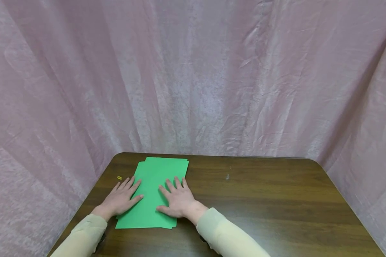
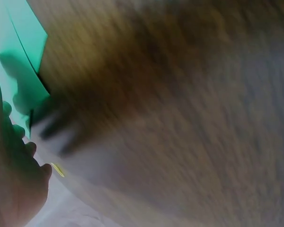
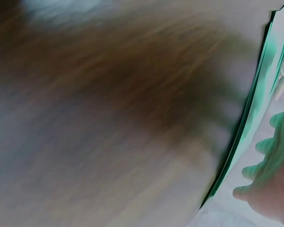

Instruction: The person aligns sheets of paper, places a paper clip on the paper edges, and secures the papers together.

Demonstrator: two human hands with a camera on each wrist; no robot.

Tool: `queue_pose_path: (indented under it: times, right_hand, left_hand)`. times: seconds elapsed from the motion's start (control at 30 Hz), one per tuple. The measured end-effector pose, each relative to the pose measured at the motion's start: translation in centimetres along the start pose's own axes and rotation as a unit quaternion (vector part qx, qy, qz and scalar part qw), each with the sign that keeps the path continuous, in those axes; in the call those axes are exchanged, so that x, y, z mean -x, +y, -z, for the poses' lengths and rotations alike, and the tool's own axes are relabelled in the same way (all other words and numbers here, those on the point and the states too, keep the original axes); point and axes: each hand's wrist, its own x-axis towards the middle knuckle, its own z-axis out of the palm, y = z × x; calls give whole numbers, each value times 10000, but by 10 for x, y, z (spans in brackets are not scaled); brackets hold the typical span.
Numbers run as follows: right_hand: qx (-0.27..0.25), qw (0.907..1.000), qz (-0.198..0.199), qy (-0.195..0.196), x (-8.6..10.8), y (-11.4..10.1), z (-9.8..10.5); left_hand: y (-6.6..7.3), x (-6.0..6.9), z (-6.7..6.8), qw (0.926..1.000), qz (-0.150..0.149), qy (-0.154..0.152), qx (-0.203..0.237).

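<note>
Green paper sheets [image 1: 152, 175] lie in a slightly uneven stack on the left part of the table, their corners and edges offset. My left hand [image 1: 119, 200], fingers straight and spread, is at the stack's left edge, thumb over the green. At the right edge, my right hand [image 1: 179, 200] is over the paper with its fingers spread. The left wrist view shows the left hand [image 2: 14, 165] beside the green sheets [image 2: 26, 80]. In the right wrist view the right hand [image 3: 274, 175] is by the sheets' edge [image 3: 255, 113]; whether either palm presses is hard to tell.
A yellow paper clip [image 1: 119, 177] lies on the brown wooden table [image 1: 260, 200], just left of the stack and beyond the left fingertips; it shows in the left wrist view too [image 2: 58, 170]. Pink curtains [image 1: 193, 78] hang behind the table and at both sides.
</note>
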Motion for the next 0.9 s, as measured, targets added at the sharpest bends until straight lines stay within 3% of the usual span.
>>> queue_pose_path:
  times: [0.43, 0.7, 0.9]
  right_hand:
    - [53, 9999, -20, -132, -6, -7, -5]
    - [-24, 9991, -26, -434, -5, -7, -8]
    - [-46, 9986, 40, -531, -3, -5, -8]
  left_hand:
    - [-12, -3, -6, 9998, -183, 111, -4]
    - [-8, -6, -2, 9996, -256, -11, -123]
    - [-5, -8, -2, 9978, -649, -42, -113]
